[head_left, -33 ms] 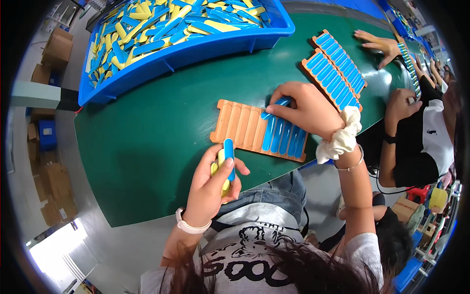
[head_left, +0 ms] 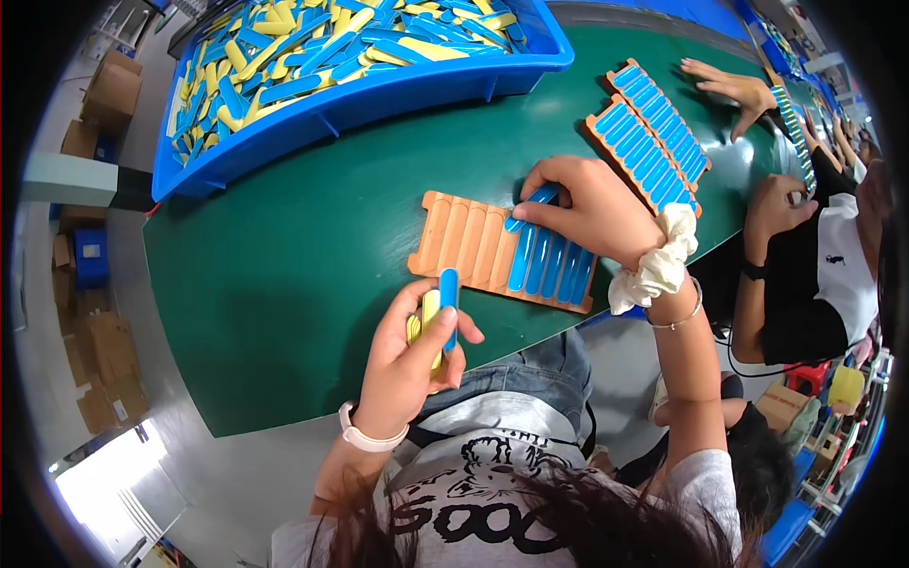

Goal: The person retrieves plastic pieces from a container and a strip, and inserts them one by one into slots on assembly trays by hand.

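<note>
An orange-brown slotted tray lies on the green table. Bare grooves fill its left part, and glossy blue round-ended strips lie side by side in its right part. Over the tray's far edge, my right hand pinches one blue strip between thumb and fingers, tilted above the grooves. Just nearer than the tray, my left hand grips a small stack of yellow strips with a blue strip held upright under the thumb. My palm partly covers the stack.
A large blue bin heaped with blue and yellow strips stands at the far left. Two filled trays lie at the far right. Beyond them a co-worker's hand rests over the table, with the other hand nearer.
In my left hand the blue strip has shifted slightly to the right against the yellow stack. My right hand stays at the tray, pinching its strip.
</note>
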